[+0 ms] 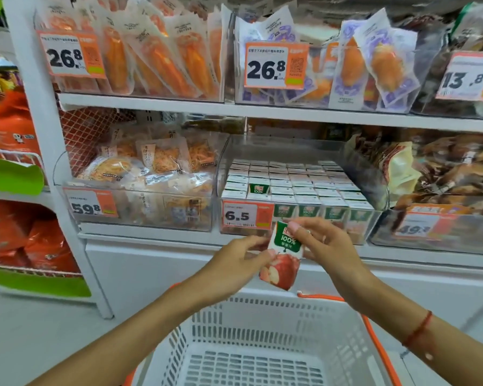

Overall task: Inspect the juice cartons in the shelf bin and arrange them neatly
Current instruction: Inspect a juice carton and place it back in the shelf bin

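Note:
A small apple juice carton [283, 254], white with a green "100%" label and a red apple picture, is held tilted in front of the shelf by both hands. My left hand [243, 253] grips its left edge. My right hand [315, 240] pinches its top right corner. Behind it, a clear shelf bin [371, 188] holds several rows of the same cartons standing upright, tops showing. One carton [258, 188] near the bin's front left sticks up above the others, next to a gap in the row. A price tag [246, 215] reading 6.5 is on the bin's front.
A white plastic shopping basket [262, 344] with orange handles sits below my arms. Clear bins of packaged snacks stand to the left [140, 176] and right [444, 176] of the juice bin. More packaged food fills the shelf above [151, 45].

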Demonstrator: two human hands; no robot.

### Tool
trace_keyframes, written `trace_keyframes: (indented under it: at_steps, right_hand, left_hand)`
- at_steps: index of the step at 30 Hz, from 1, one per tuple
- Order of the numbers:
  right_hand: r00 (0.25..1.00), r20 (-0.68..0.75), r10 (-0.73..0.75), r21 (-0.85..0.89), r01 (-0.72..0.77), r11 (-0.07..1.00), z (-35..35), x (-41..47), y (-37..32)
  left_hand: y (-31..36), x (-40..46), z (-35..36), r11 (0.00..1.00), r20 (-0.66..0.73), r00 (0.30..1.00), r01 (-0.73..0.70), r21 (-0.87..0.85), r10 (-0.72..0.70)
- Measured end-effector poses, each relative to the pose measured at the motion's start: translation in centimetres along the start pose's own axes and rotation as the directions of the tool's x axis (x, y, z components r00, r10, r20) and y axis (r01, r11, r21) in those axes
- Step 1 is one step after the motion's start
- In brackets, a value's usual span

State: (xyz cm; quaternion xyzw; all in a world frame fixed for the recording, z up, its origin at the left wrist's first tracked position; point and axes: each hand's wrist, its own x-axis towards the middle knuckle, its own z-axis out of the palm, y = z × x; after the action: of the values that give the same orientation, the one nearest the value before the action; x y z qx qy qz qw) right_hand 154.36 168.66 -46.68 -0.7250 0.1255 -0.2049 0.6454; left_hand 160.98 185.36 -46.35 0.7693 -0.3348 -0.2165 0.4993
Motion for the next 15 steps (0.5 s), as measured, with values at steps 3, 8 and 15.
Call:
trace_keyframes:
  at_steps: [3,8,15]
  right_hand:
    - [1.0,0.014,0.018,0.02,-0.018,1.0,-0.1,-0.5,-0.1]
    - [0.984,0.143,0.108,-0.003,-0.108,0.994,-1.2,-0.5,-0.8]
    - [0.926,0.322,0.196,-0.19,-0.139,0.972,-2.3,-0.9,-1.0]
  left_hand:
    - [-0.8,-0.1,-0.2,0.994,0.031,0.999,0.019,-0.108,-0.016]
    - [-1.6,-0.4,-0.2,0.985,0.04,0.999,-0.02,-0.173,0.028]
    - [-1.9,-0.3,0.3,0.985,-0.1,0.995,-0.01,-0.175,-0.007]
